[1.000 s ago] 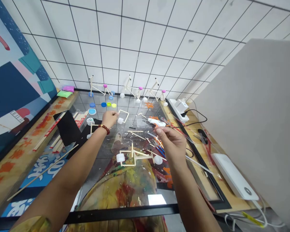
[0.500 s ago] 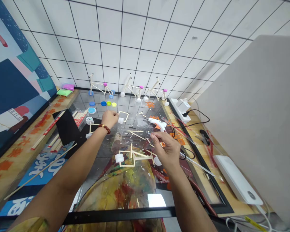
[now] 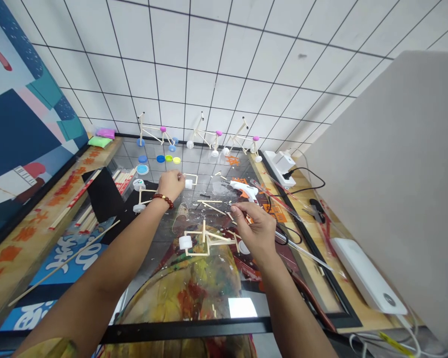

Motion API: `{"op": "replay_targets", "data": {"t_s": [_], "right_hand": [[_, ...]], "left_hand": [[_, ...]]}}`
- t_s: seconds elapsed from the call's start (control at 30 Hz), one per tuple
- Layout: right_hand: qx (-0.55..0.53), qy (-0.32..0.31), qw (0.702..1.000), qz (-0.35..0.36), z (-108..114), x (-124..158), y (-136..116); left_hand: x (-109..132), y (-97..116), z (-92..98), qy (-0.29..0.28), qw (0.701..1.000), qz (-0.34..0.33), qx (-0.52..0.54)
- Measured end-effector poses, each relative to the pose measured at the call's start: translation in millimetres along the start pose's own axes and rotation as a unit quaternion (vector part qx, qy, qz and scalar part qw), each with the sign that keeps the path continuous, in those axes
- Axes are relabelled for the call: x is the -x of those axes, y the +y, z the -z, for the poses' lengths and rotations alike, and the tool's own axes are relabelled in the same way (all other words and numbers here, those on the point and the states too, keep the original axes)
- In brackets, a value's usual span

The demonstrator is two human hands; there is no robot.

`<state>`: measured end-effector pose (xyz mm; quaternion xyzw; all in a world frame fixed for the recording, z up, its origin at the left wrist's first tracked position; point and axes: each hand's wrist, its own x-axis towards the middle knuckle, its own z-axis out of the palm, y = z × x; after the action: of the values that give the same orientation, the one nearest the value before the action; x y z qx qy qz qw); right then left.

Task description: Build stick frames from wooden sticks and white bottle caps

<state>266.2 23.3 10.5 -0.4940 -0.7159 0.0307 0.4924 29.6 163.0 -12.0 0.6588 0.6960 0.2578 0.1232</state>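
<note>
My left hand, a beaded bracelet at its wrist, is closed with its fingertips at a small square wooden-stick frame that has a white cap wheel. My right hand is pinched over the glass; what its fingertips hold, if anything, is too small to make out. Below and between my hands lies a larger stick bicycle frame with white cap wheels. A white glue gun rests just beyond my right hand. Loose short sticks lie between the hands.
Finished stick bicycles with pink seats stand along the back wall. Colored caps sit before them. Bundled sticks and a black sheet are at left. A power strip, cables and a white power bank are at right.
The small square frame at my left fingertips has turned slightly and looks flatter. My left hand has shifted a little right; my right hand stays nearly in place.
</note>
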Motion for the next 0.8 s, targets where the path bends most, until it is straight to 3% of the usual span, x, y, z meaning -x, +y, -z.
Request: {"op": "replay_targets", "data": {"t_s": [0.37, 0.53, 0.8], "right_hand": [[0.012, 0.006, 1.000, -0.010, 2, -1, -1], [0.025, 0.015, 0.999, -0.017, 4, -1, -1], [0.041, 0.020, 0.999, -0.009, 5, -2, 0]], "left_hand": [[-1, -1, 6.8, 0.046, 0.990, 0.056, 0.117], [3, 8, 17.2, 0.077, 0.991, 0.015, 0.109], [23, 20, 11.4, -0.026, 0.994, -0.103, -0.038]]}}
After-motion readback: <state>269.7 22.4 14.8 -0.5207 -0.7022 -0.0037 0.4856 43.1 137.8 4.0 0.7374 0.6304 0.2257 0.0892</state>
